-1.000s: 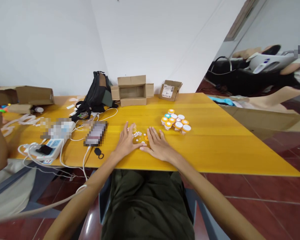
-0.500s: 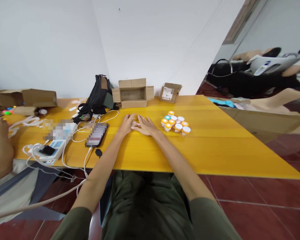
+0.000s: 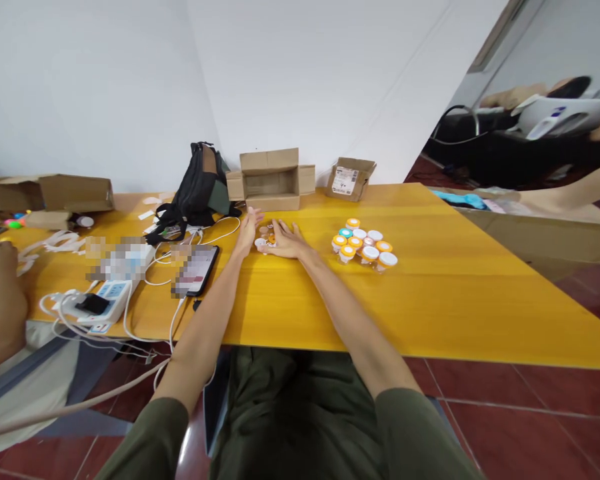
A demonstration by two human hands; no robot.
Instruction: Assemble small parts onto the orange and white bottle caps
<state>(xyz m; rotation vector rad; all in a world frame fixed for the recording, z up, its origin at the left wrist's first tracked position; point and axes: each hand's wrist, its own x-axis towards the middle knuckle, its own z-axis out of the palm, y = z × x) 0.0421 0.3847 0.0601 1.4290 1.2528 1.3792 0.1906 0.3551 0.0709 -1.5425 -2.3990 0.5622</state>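
Note left hand point(image 3: 248, 233) and right hand point(image 3: 288, 241), unclenched around small pieces point(image 3: 271, 237), with jars point(image 3: 355, 242) at three o'clock, box point(image 3: 273, 203) at twelve.

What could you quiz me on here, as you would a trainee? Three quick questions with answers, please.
1. True or false: small pieces lie between the left hand and the right hand.

2. Which lid colour shows on just one of the clustered jars?
A) orange
B) white
C) teal

3. What stands between the backpack and the labelled box?

Key:
1. True.
2. C.
3. The open box.
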